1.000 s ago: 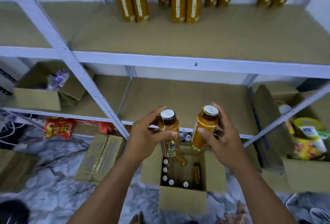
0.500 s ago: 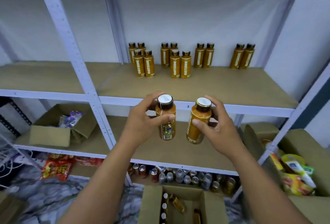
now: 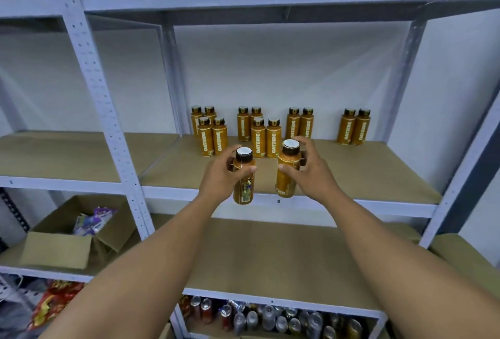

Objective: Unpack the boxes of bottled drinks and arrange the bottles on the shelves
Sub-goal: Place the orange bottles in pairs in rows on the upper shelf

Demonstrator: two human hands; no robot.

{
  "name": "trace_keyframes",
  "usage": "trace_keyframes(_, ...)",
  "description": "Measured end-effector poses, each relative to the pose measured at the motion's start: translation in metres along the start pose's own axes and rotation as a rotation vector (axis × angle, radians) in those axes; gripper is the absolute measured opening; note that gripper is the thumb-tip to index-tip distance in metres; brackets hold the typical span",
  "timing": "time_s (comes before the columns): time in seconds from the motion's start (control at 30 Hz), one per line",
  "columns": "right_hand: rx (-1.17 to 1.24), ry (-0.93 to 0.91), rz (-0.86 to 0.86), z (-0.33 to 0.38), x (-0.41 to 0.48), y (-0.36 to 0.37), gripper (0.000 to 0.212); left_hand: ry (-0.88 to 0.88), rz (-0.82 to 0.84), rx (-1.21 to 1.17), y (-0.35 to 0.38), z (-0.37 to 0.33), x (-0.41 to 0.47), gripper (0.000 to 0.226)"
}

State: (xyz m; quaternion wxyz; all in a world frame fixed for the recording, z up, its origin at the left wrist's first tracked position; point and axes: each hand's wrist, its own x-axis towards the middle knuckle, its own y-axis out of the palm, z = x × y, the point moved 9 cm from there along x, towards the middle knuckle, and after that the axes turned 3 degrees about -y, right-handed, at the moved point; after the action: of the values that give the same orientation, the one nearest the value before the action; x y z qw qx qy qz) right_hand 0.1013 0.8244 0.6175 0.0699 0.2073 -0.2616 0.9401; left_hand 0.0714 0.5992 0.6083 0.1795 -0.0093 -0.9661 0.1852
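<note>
Currently left hand [image 3: 219, 179] grips left bottle [image 3: 243, 190], right hand [image 3: 313, 174] right bottle [image 3: 284, 185].

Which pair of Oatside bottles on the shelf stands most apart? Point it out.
The rightmost pair: a wide bare gap separates it from the next pair, whereas the other groups stand close together to the left.

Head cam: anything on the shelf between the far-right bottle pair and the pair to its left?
Nothing: in the head view the shelf board is bare between the far-right pair and the neighbouring pair.
</note>
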Motion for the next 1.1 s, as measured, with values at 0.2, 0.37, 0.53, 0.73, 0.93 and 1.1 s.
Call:
trace_keyframes(0.2,-0.019,0.040,0.023,-0.022,0.015,0.012,0.069,-0.029,-0.009,-0.023,0.007,0.015,0.024,0.049)
trace_keyframes(0.37,-0.017,0.067,0.042,-0.035,0.026,0.018,0.067,-0.051,0.021,-0.033,0.016,0.026,0.039,0.049)
trace_keyframes(0.53,-0.060,0.102,0.052,-0.048,0.034,0.020,0.070,-0.036,0.067,0.016,0.021,0.030,0.047,0.053)
trace_keyframes(0.73,-0.111,0.135,0.063,-0.057,0.037,0.021,0.081,-0.023,0.085,0.049,0.022,0.040,0.053,0.070)
trace_keyframes(0.93,-0.144,0.139,0.080,-0.060,0.041,0.026,0.094,-0.036,0.107,0.074,0.033,0.041,0.060,0.079)
trace_keyframes(1.1,-0.144,0.133,0.095,-0.063,0.046,0.029,0.099,-0.038,0.110,0.087,0.042,0.041,0.066,0.084)
